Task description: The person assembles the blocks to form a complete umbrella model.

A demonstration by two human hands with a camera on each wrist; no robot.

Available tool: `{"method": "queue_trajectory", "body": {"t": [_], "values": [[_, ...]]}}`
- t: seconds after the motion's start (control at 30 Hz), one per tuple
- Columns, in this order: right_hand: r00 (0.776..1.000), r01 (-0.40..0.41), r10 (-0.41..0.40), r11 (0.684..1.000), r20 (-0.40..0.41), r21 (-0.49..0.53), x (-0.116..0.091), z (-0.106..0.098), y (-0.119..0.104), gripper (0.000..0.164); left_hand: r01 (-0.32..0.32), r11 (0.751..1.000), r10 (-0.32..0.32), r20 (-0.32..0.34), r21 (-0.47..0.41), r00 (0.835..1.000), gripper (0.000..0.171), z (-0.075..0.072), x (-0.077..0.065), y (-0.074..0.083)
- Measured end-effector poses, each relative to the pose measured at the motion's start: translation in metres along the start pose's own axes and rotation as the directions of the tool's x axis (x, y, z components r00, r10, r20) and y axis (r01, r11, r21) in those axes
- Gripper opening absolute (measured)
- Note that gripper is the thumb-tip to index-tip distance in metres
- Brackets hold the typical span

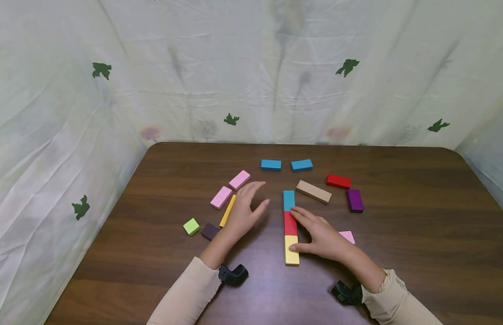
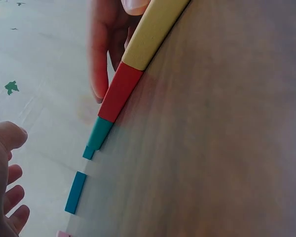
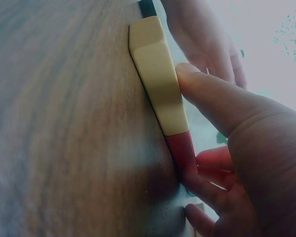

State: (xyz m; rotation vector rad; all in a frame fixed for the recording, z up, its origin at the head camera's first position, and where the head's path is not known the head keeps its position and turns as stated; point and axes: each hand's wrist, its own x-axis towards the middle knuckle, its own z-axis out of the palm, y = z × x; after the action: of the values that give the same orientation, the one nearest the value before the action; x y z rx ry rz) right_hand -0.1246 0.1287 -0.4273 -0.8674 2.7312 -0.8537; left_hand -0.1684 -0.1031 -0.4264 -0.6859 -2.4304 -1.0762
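head view: right hand (image 1: 322, 237) at a straight row of three blocks on the table (image 1: 413, 216), with thumb on the yellow block (image 1: 292, 258) and fingertips by the red block (image 1: 290, 225), close to its joint with the light-blue block (image 1: 289, 198) at the far end. thumb and fingers spread well apart, touching rather than clamped around. left hand (image 1: 243, 214) between the row and an orange-yellow stick (image 1: 228, 211), with thumb and index finger parted, holding nothing; cannot tell whether in contact with the stick. beyond the left hand, two pink blocks (image 1: 221, 197); at lower left, a dark block (image 1: 209, 230), partly covered, and a lime block (image 1: 191, 226) just beside. past the row, two blue blocks (image 1: 271, 164), apart from each other. on the right, a slanting beige plank (image 1: 314, 192), an outlying red block (image 1: 338, 181) near a purple block (image 1: 355, 201), and a third pink block (image 1: 347, 237) half hidden behind the right hand. left wrist view: yellow, red and light-blue end to end. right wrist view: thumb tip against the yellow block's side.
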Motion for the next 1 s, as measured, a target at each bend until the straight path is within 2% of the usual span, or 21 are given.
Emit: {"method": "queue_trajectory", "body": {"t": [0.13, 0.4, 0.57, 0.77, 1.0], "values": [[1.000, -0.005, 0.005, 1.000, -0.003, 0.004, 0.000, 0.000, 0.000, 0.087, -0.024, 1.000, 0.024, -0.012, 0.018, 1.000, 0.045, -0.005, -0.006, -0.002], [1.000, 0.008, -0.008, 1.000, -0.007, 0.001, 0.000, 0.001, 0.000, 0.086, -0.010, 0.999, 0.011, -0.010, 0.046, 1.000, 0.048, -0.017, -0.020, -0.009], [1.000, 0.012, -0.012, 1.000, -0.006, 0.000, 0.000, 0.002, 0.001, 0.085, 0.018, 0.997, -0.017, -0.010, 0.077, 1.000, 0.051, -0.024, -0.027, -0.012], [1.000, 0.009, -0.009, 1.000, -0.006, -0.001, 0.000, 0.002, 0.001, 0.085, 0.042, 0.995, -0.038, -0.041, 0.095, 0.998, 0.052, -0.030, -0.032, -0.015], [1.000, 0.011, -0.010, 1.000, -0.007, 0.007, 0.000, 0.001, 0.000, 0.085, 0.109, 0.988, -0.105, -0.037, 0.108, 0.994, 0.054, -0.031, -0.035, -0.020]]}}
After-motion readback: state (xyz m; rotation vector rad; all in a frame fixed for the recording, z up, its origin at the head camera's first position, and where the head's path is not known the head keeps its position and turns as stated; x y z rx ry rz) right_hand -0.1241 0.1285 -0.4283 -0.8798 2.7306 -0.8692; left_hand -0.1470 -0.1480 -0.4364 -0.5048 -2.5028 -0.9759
